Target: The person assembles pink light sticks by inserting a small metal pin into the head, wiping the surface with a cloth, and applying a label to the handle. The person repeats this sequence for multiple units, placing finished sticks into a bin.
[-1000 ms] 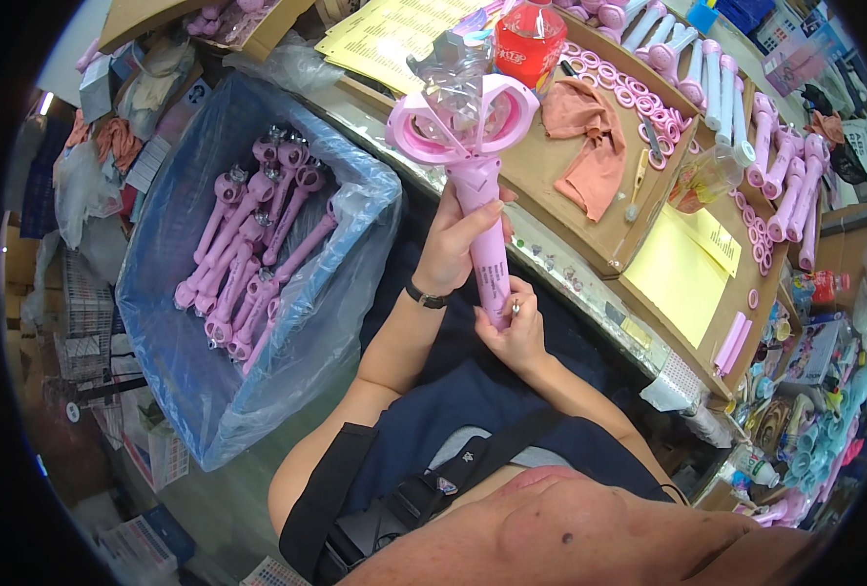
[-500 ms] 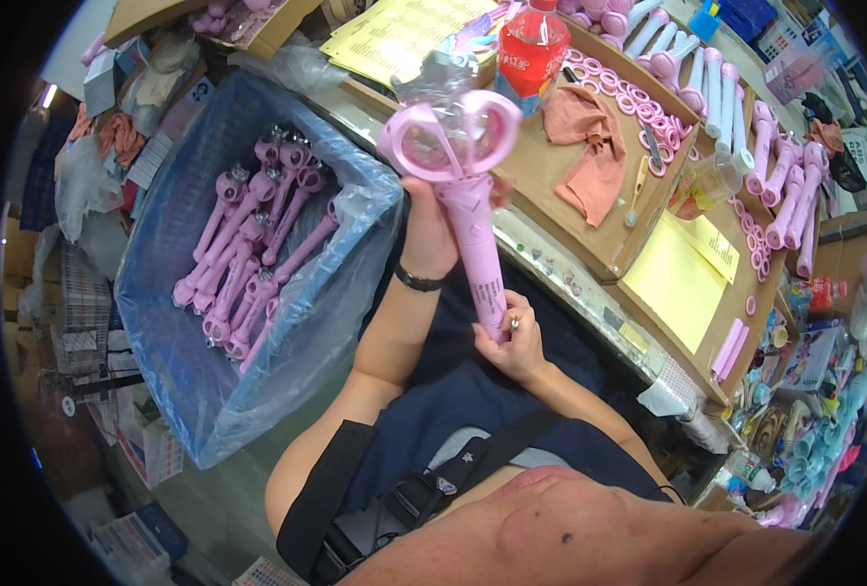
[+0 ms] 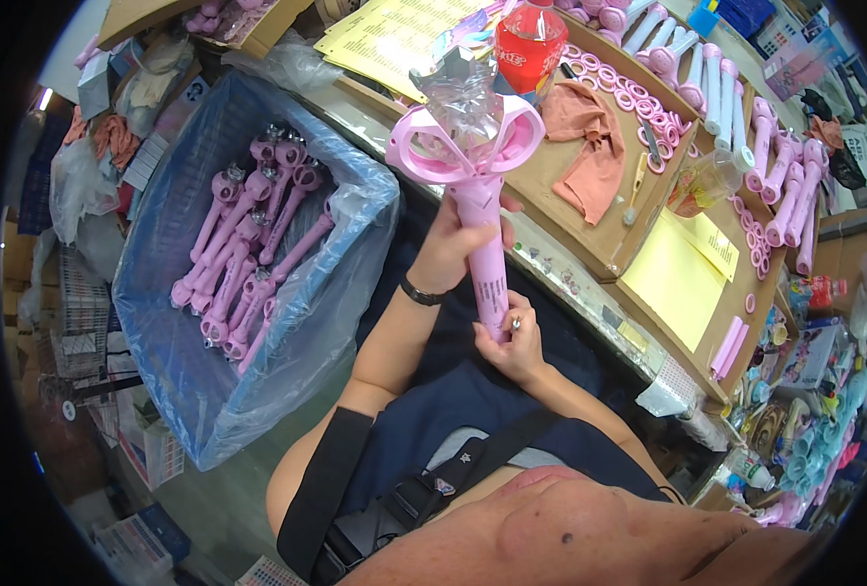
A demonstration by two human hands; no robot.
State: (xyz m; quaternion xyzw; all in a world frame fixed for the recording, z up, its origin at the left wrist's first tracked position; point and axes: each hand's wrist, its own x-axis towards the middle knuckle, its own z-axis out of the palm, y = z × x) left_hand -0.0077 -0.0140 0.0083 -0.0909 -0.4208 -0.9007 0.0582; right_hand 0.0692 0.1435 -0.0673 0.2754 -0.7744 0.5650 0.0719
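A pink toy light-stick wand (image 3: 489, 264) stands nearly upright in front of me, with looped pink wings and a clear dome topped by a silvery piece. My left hand (image 3: 450, 244) is wrapped round the handle just below the head. Around the lower end of the handle my right hand (image 3: 514, 344) is closed. A small shiny metal bit shows at its fingers; what it belongs to is hidden. At my left, a crate lined with blue plastic (image 3: 209, 420) holds several similar pink wands (image 3: 248, 244).
The workbench beyond my hands carries cardboard trays (image 3: 590, 234) with pink rings (image 3: 634, 98), a peach cloth (image 3: 590, 146), a brush (image 3: 636, 190) and yellow sheets (image 3: 682, 283). A red drink bottle (image 3: 531, 49) stands close behind the wand's head. More pink handles (image 3: 790, 186) lie at the right.
The wand has turned about its length, so its wings and dome show from another side. My left hand has slid from beneath the head down onto the handle. My right hand stays at the lower end.
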